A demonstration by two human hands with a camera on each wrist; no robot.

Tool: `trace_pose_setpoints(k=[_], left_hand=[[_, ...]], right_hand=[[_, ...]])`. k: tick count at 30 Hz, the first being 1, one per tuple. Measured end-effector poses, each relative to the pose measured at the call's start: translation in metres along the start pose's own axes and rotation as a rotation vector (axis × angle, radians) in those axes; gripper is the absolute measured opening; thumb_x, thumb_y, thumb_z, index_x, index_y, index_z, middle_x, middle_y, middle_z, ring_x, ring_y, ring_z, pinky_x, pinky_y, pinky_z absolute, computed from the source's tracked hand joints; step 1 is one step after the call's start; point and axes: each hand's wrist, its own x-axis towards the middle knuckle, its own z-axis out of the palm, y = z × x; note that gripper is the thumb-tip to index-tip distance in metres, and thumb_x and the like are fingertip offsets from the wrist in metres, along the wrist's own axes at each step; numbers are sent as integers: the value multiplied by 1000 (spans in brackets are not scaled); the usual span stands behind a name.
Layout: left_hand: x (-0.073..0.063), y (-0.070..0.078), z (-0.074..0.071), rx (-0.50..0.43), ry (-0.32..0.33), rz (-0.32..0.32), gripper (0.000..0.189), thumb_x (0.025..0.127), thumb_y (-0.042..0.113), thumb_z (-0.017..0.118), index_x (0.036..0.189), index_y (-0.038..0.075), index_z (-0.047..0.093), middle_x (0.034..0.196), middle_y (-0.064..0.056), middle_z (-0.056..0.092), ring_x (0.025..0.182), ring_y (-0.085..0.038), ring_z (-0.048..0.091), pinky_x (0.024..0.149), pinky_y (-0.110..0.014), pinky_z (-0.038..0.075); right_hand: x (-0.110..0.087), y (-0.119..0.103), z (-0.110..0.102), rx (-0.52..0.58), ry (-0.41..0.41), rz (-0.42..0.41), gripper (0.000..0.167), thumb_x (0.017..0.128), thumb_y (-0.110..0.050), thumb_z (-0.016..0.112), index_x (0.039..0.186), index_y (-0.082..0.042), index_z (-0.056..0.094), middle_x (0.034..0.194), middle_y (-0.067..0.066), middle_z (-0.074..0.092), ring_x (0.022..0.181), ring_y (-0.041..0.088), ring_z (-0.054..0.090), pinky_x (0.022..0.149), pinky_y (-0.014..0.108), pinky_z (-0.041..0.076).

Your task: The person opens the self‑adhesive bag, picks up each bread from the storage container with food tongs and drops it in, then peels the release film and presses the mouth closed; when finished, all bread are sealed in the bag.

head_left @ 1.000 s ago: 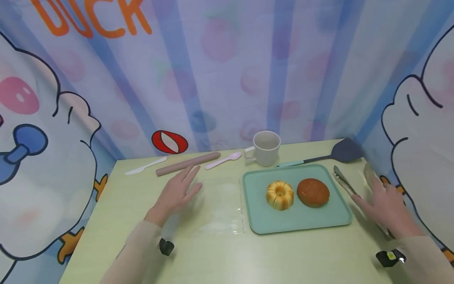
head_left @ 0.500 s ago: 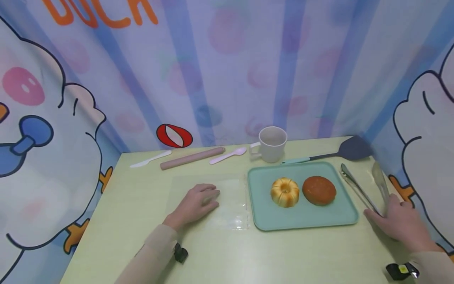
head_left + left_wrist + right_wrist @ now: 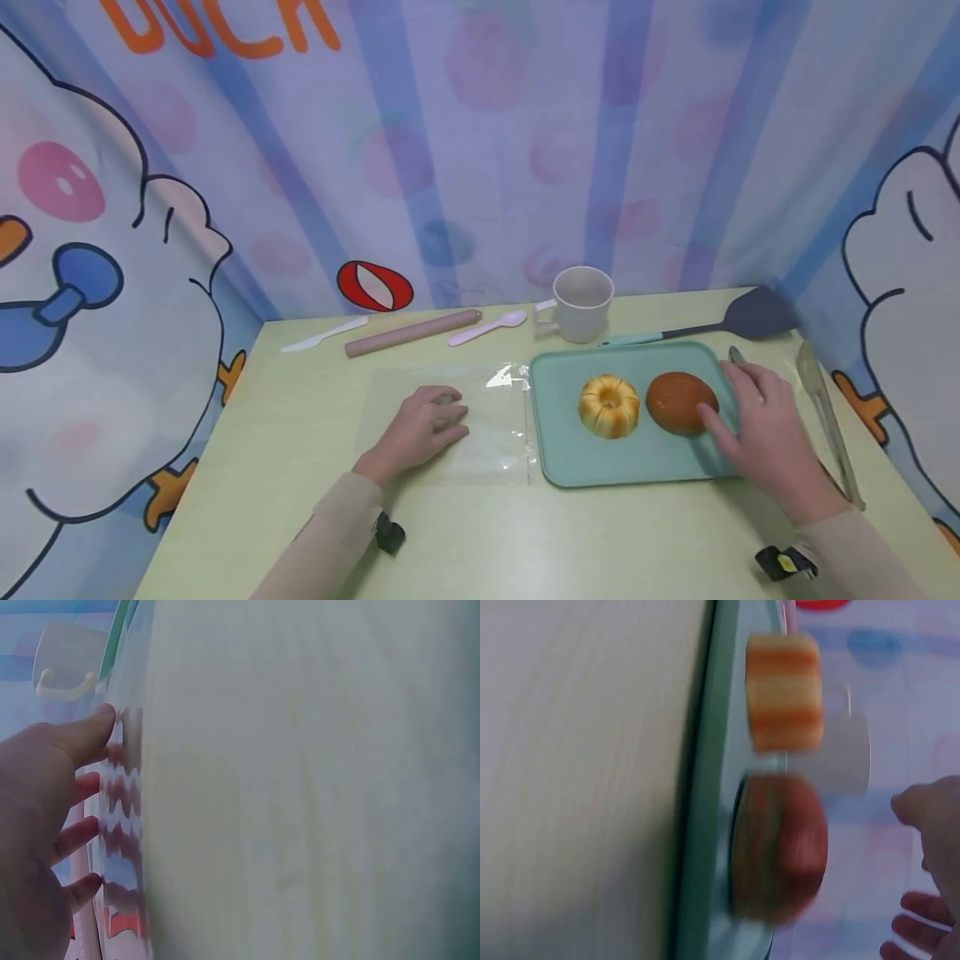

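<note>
Brown bun [image 3: 678, 402] lies on the right half of the green tray [image 3: 577, 467], beside the ring-shaped bun [image 3: 609, 406] with a small gap between them. Tray sits flat on the bench [image 3: 480, 542].

Handling, my guess: light, a bit springy, smooth rounded top that could slip under a high pinch. Could be real bread or a foam toy, can't tell. Best hold is thumb and fingers across the widest part, low on the sides, gentle pressure. The left side is tighter because of the ring-shaped bun.

Plastic sheet [image 3: 487, 458] looks thin, limp and slick, clings to the bench; likely easiest to take at an edge.

Hands: right hand [image 3: 772, 437] is spread wide over the tray's right side, thumb apart from the fingers, nothing held. Head view has the thumb overlapping the bun, but right wrist view shows a clear gap, so no contact. Left hand [image 3: 420, 425] rests on the plastic sheet, fingers loosely bent and spaced, no pinch visible.

Vs half a second ago: right hand has left the tongs [image 3: 828, 412] and come across to the bun. Left hand is about where it was. Both buns unmoved on the tray. Glare on the sheet's far right corner is brighter.
</note>
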Motion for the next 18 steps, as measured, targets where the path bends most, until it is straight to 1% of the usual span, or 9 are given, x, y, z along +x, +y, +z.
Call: trace_pose_setpoints(k=[1,3,7,10,14,18], left_hand=[[0,0,0,-4,3,0,37,97,30,79,127,9,77,136,-9,68,133,-32,56,112,-57,44],[-1,0,0,-7,11,4,36,97,29,79,126,9,78,135,-9,68,131,-33,56,111,-57,45],[0,0,0,-1,38,25,33,96,26,80,124,9,79,132,-10,69,127,-33,58,107,-58,46],[0,-1,1,9,56,39,32,95,25,80,123,10,79,130,-9,69,124,-33,59,104,-58,47],[-1,-2,2,-2,61,40,29,95,25,80,121,11,80,130,-9,69,124,-34,59,103,-57,48],[-1,-2,2,-21,54,23,28,96,25,80,120,12,81,130,-9,69,123,-34,58,103,-58,47]], right_hand=[[5,-10,6,20,9,-61,63,84,-20,79,135,11,60,125,36,59,110,55,56,88,70,47],[13,-29,19,83,-9,-139,57,84,-16,79,133,8,63,127,30,62,112,50,58,88,66,51],[24,-64,49,153,-101,-259,51,85,-15,80,130,4,67,128,23,66,117,41,62,91,58,56],[28,-87,71,175,-196,-344,45,89,-16,80,129,1,69,129,20,67,120,38,64,98,55,56],[32,-110,95,184,-309,-442,39,94,-17,78,129,-1,71,133,19,68,127,40,64,105,56,53],[39,-128,111,191,-377,-493,35,96,-15,76,128,0,71,136,21,67,131,42,61,110,55,50]])
